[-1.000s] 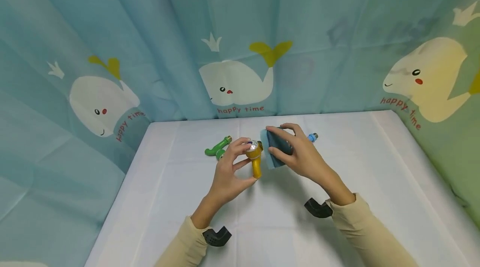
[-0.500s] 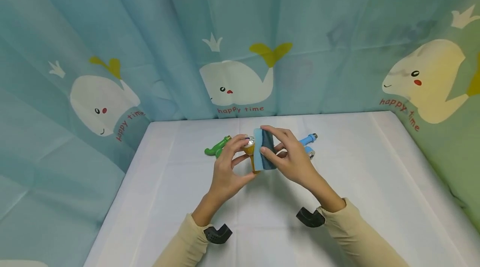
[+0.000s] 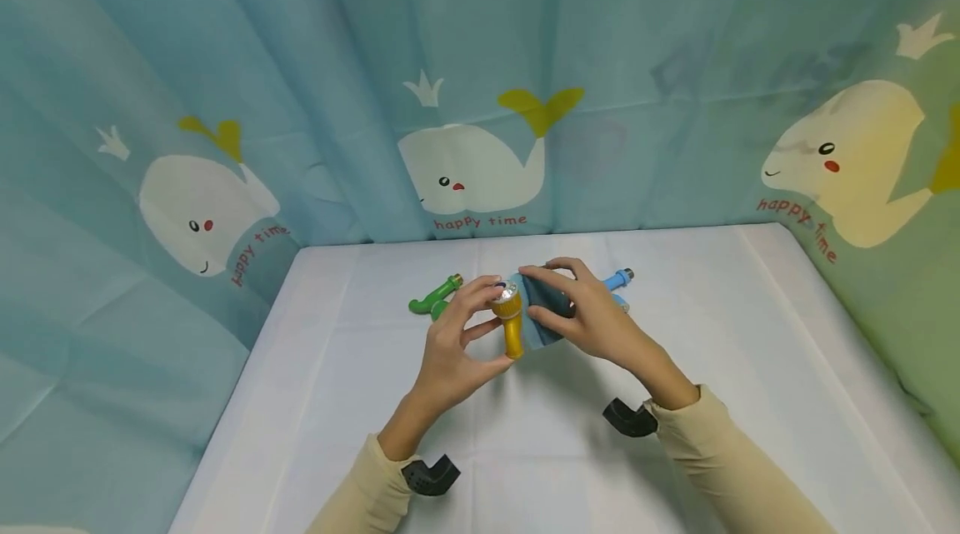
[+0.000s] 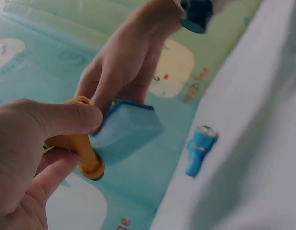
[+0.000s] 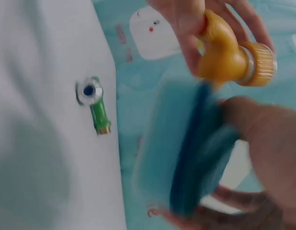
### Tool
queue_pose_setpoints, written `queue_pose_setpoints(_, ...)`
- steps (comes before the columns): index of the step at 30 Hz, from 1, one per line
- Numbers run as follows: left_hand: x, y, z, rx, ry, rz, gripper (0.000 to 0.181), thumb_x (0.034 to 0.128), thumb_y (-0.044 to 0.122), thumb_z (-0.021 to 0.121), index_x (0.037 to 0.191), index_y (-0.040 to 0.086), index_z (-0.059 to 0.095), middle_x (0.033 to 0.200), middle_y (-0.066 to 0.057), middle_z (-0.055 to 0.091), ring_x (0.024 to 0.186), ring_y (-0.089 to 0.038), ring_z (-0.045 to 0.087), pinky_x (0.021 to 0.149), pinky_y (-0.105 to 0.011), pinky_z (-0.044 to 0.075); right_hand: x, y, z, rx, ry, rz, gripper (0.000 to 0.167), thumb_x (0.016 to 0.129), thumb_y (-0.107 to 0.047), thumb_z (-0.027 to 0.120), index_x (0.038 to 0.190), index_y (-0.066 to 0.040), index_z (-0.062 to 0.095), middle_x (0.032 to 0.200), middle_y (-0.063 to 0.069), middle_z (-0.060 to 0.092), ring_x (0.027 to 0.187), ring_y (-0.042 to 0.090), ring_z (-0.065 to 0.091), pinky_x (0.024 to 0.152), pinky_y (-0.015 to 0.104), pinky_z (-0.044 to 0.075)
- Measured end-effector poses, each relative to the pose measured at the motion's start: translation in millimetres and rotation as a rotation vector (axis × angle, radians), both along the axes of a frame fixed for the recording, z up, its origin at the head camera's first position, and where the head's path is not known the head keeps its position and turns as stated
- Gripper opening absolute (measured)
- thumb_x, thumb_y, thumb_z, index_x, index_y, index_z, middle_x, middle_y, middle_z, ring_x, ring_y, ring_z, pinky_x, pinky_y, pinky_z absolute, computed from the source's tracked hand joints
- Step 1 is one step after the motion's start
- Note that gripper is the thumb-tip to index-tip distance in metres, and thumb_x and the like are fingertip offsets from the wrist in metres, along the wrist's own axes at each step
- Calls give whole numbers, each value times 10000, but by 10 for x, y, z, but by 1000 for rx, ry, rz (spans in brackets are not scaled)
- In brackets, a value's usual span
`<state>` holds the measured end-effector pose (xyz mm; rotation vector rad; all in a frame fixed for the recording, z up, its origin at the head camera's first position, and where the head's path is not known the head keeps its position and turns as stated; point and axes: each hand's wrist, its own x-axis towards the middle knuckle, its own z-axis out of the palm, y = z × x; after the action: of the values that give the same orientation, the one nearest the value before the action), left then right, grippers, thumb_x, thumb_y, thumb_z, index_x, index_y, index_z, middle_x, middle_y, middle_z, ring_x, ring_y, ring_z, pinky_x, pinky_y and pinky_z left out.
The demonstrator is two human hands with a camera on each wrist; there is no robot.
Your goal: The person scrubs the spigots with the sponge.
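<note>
The left hand [image 3: 452, 351] pinches a yellow-orange piece with a ribbed, shiny round end [image 3: 510, 317] between thumb and fingers, above the table. Just right of it, the right hand [image 3: 600, 317] grips a folded blue cloth or pad [image 3: 546, 309], light blue on one side and darker on the other. In the left wrist view the cloth [image 4: 128, 129] lies right beside the yellow piece [image 4: 85, 153]; whether they touch is hard to tell. The right wrist view shows the blue cloth [image 5: 171, 148], blurred, below the yellow piece [image 5: 224, 60].
Green pieces [image 3: 437, 296] lie on the white table [image 3: 360, 401] behind the left hand. Blue pieces [image 3: 619, 278] lie behind the right hand, partly hidden by it. A curtain with whale prints [image 3: 472, 167] hangs behind the table.
The right hand moved the cloth left across the front of the yellow piece, then back right and slightly down, uncovering the piece. The left hand kept its hold with little movement.
</note>
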<state>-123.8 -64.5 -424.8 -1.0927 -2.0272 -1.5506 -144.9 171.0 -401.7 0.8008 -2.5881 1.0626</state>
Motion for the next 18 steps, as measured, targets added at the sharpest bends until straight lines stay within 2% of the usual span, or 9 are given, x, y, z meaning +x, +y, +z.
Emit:
queue_pose_setpoints(3,-7,-11,-2,-8,-14,-2,907,619,-204,885,1413,-17,489,1494,-230,445,1177,-385,603,888,-376,604,3,29,13,30,32,-35,533,937,-242,784,1437,-187,607,1414,266,472,885,310,652,714,430,599)
queue_pose_setpoints(6,-19,-27,-8,3,-37,-21,917,619,-214,879,1420,-13,481,1504,-222,436,1167,-383,606,893,-378,602,10,27,27,-7,33,9,538,935,-235,786,1439,-183,605,1414,250,479,807,260,646,678,391,596)
queue_pose_setpoints(9,-24,-44,-4,24,-70,-50,926,624,-217,876,1432,-4,477,1518,-207,428,1171,-379,605,897,-389,601,-5,35,5,0,4,39,541,947,-247,773,1453,-190,590,1422,249,477,856,268,659,700,389,608)
queue_pose_setpoints(11,-16,-53,-3,37,-96,-66,928,629,-205,881,1438,-1,476,1523,-205,424,1169,-381,604,897,-395,601,-25,73,-40,38,-8,0,537,953,-260,767,1455,-193,588,1425,257,466,939,320,663,766,446,612)
queue_pose_setpoints(12,-9,-59,-4,36,-105,-64,929,634,-189,890,1443,6,477,1525,-198,424,1170,-376,605,897,-392,601,-34,104,-66,46,-15,-24,535,952,-261,768,1452,-194,591,1424,263,464,988,350,650,796,481,607)
queue_pose_setpoints(14,-7,-73,-9,32,-118,-53,940,637,-152,910,1452,17,476,1528,-185,424,1167,-369,607,899,-387,603,-42,175,-102,40,-37,-64,538,949,-255,771,1453,-195,592,1427,263,458,971,354,638,792,498,601)
queue_pose_setpoints(18,-26,-115,-6,13,-107,3,949,634,-63,952,1458,26,489,1507,-165,450,1145,-354,620,915,-395,604,-31,304,-117,-25,-19,-95,543,933,-224,786,1442,-188,602,1420,263,479,846,275,610,686,397,570)
